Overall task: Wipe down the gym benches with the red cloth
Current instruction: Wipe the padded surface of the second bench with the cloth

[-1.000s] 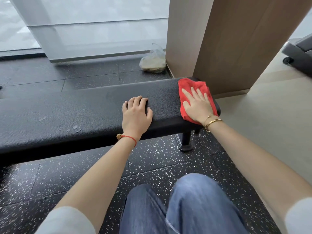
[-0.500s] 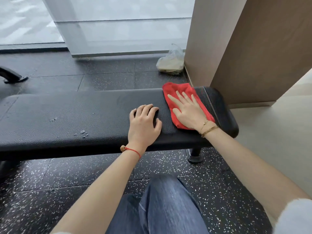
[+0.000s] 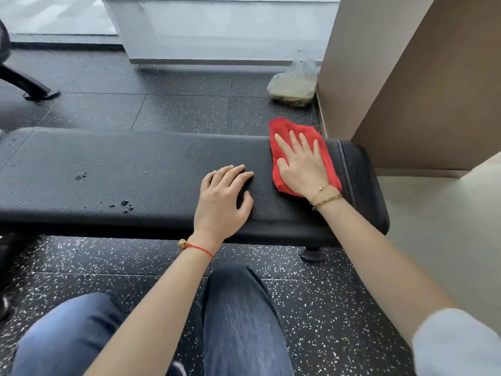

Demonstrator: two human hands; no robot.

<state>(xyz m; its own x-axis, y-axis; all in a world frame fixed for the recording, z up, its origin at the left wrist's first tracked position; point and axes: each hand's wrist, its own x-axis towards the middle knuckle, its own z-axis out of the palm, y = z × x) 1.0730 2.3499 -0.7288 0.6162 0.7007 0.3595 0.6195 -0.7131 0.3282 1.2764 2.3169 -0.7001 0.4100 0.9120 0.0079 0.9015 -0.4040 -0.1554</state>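
A long black padded gym bench (image 3: 122, 172) runs across the view from left to right. The red cloth (image 3: 282, 131) lies flat on the bench near its right end. My right hand (image 3: 301, 164) presses down on the cloth with fingers straight and spread. My left hand (image 3: 222, 202) rests on the bare black pad just left of the cloth, fingers loosely bent, holding nothing. Small scuffed spots (image 3: 124, 204) mark the pad further left.
A beige pillar (image 3: 406, 77) stands right behind the bench's right end. A clear plastic bag (image 3: 295, 80) sits on the speckled black floor by the pillar. Black equipment legs (image 3: 29, 88) stand at the far left. My knees in jeans (image 3: 238, 321) are in front of the bench.
My right hand slid the red cloth leftward from the bench's right end and toward the far edge. The left hand stayed on the pad. My head turned, shifting the view.
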